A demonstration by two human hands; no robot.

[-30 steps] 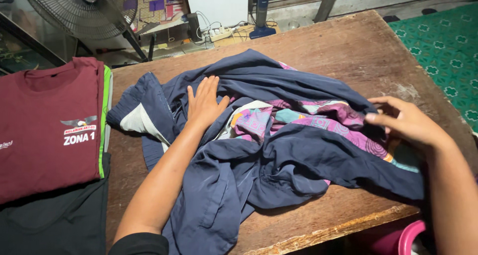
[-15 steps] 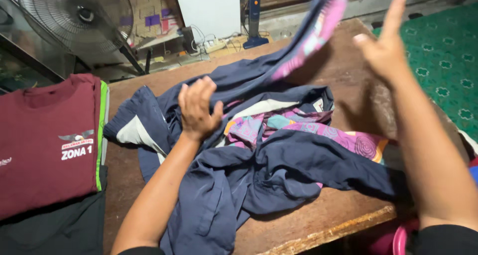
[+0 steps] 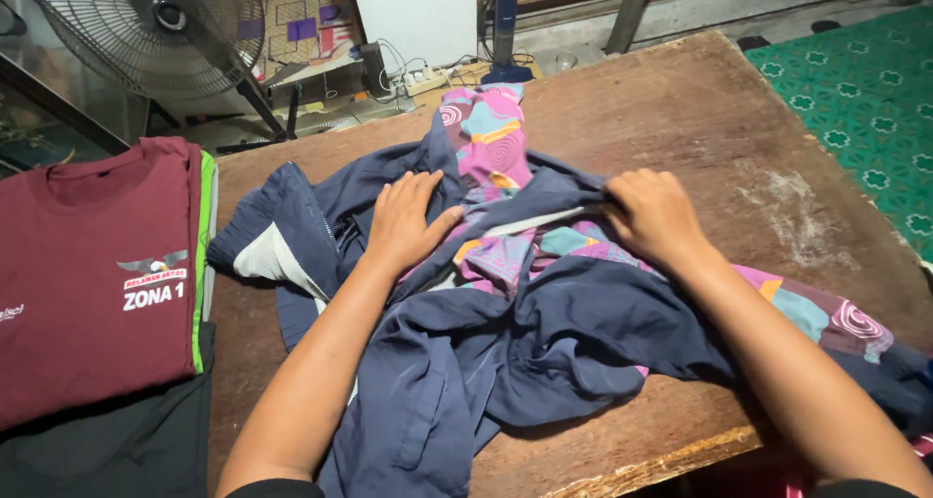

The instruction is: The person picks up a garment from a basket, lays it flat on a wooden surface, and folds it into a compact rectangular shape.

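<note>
Worn brown wood makes up the table (image 3: 700, 109), with a fan (image 3: 155, 32) standing behind its far left corner. Across the middle lies a crumpled navy jacket (image 3: 505, 333) – its lining, patterned in pink, purple and teal, shows at the far edge and at the right. Left hand (image 3: 403, 221) lies flat and spread on the navy cloth; right hand (image 3: 653, 214) presses down on a fold, fingers curled into it. Beside the jacket, left, sits a folded maroon shirt (image 3: 87, 265) atop dark cloth.
</note>
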